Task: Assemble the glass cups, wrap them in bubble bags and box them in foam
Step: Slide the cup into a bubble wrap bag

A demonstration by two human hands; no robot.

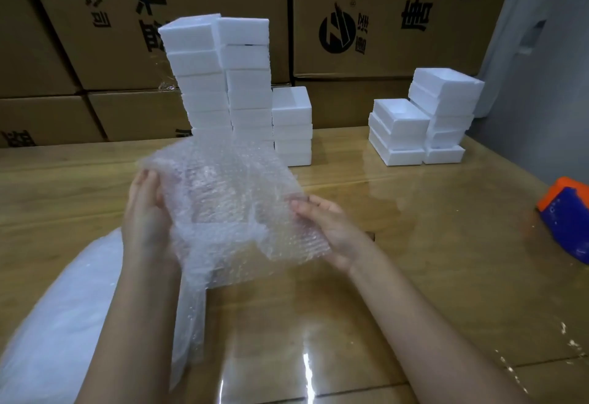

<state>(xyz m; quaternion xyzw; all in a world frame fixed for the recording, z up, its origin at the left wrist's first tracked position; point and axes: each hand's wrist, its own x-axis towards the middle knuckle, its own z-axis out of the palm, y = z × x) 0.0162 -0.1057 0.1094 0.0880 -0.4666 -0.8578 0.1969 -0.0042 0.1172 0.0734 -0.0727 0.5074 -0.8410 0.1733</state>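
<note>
Bulging up at the near left, a white plastic sack is sitting closest of all, just beside the person's left forearm. Across the back, brown cardboard cartons are standing stacked like a wall. Their black printing is running sideways and upside down: one round logo is showing, and the characters 公司 are reading clearly, the rest only in part. A glossy wooden table is stretching out in front of them.

On its far side white foam boxes are standing in five stacks: two tall columns touching each other, a shorter stack just beside them, and two more well apart to the right.

One bubble bag is hanging in the air above the table's middle. Its long axis is running away from the person, the far end tilted up and a loose tail drooping near. What it is holding I cannot tell.

Left hand is gripping its left side, fingers curled over the edge. Right hand is pinching its right edge between thumb and fingers.

One orange and blue plastic object is lying at the table's right edge.
</note>
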